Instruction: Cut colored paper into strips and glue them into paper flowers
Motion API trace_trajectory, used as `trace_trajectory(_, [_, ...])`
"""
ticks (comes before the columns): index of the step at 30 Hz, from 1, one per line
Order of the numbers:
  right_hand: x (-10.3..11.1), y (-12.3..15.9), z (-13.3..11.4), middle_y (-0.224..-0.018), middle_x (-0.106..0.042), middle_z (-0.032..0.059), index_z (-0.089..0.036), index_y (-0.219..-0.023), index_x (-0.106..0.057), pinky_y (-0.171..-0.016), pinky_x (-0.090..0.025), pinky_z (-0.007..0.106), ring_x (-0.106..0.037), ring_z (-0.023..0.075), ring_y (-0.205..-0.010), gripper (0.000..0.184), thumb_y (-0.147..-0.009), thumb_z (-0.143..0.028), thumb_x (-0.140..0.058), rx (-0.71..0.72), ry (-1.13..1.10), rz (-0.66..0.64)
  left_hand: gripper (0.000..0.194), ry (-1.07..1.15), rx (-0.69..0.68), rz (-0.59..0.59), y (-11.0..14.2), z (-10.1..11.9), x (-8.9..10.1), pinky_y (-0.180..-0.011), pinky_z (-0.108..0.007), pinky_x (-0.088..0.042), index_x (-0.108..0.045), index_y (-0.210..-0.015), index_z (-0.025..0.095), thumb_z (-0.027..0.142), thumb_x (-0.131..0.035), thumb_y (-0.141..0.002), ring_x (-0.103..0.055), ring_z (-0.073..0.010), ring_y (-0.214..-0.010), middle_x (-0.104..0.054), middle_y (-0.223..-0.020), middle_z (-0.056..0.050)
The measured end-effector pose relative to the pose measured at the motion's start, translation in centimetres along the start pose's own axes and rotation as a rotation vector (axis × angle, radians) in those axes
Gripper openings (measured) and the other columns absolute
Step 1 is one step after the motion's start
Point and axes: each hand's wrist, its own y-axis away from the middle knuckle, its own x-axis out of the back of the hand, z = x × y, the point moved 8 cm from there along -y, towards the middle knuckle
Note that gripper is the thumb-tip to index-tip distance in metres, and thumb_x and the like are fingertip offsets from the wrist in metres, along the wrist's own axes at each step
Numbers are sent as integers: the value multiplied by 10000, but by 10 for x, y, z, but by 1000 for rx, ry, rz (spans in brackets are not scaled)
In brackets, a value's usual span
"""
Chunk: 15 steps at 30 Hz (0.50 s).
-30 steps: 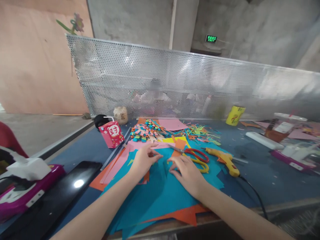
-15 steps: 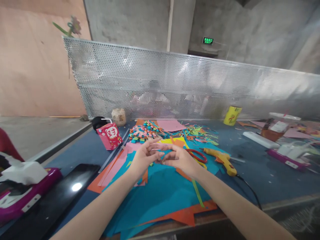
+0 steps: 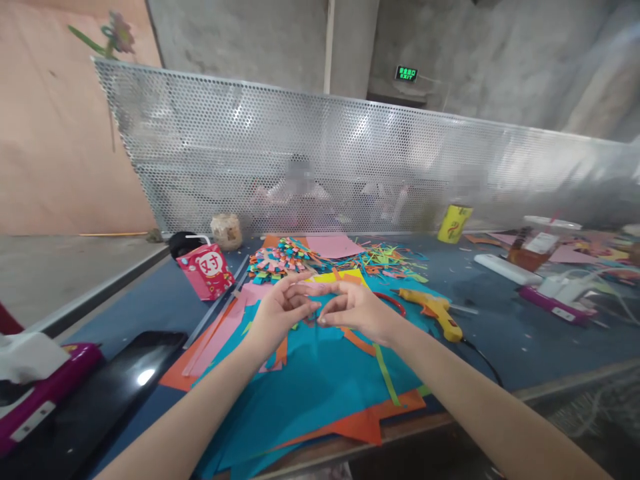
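Blue paper [image 3: 315,393], flat, angular-edged: beneath left hand [image 3: 279,311] and right hand [image 3: 357,311]. Both curled nearly closed; contents indiscernible.

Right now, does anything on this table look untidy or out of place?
Yes, mildly: thin paper strips lie in a scattered tangle beyond the glue gun, and the blue sheets sit askew over orange sheets, edges unaligned. Nothing looks clearly damaged.

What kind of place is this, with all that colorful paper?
Probably a craft workshop. Colored paper and a yellow glue gun lie on the table, and a green exit sign glows by the concrete wall.
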Motion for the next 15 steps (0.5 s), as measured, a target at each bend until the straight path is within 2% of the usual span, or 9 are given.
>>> trace_trajectory(3, [7,1,0,-665,-622,-29,-162,-1003,-503,-621,-473,240,-610,102,-625,427,-613,-152,-678,-25,96,64,449,-85,-33,-19,0,1,-1,-460,-178,-430,-517,-996,158,157,-698,-586,-536,-65,-522,-613,-775,-3])
trace_trajectory(5, [18,1,-5,-668,-621,-20,-151,-979,-495,-619,-470,241,-605,104,-626,374,-638,-150,-648,-7,283,116,447,-64,-25,-6,0,1,0,-451,-174,-428,-519,-1002,157,158,-696,-592,-527,-59,-509,-613,-768,0])
trace_trajectory(9, [49,0,-18,-672,-628,0,-142,-920,-465,-640,-457,252,-605,121,-656,288,-663,-113,-592,40,638,260,434,114,-9,89,-1,7,9,-438,-151,-424,-567,-980,176,160,-714,-572,-526,-51,-507,-622,-721,16])
trace_trajectory(13, [79,-2,-22,-630,-621,9,-145,-821,-503,-596,-433,271,-588,148,-609,228,-626,-53,-575,25,761,318,397,319,-33,200,-2,17,21,-441,-118,-433,-630,-872,183,127,-748,-497,-533,-41,-504,-634,-657,26])
trace_trajectory(15, [90,-2,-30,-624,-616,7,-150,-770,-515,-631,-430,289,-588,157,-631,211,-609,-24,-566,41,808,336,410,362,-65,207,-3,24,25,-450,-109,-446,-640,-872,188,113,-751,-484,-535,-39,-504,-639,-646,27])
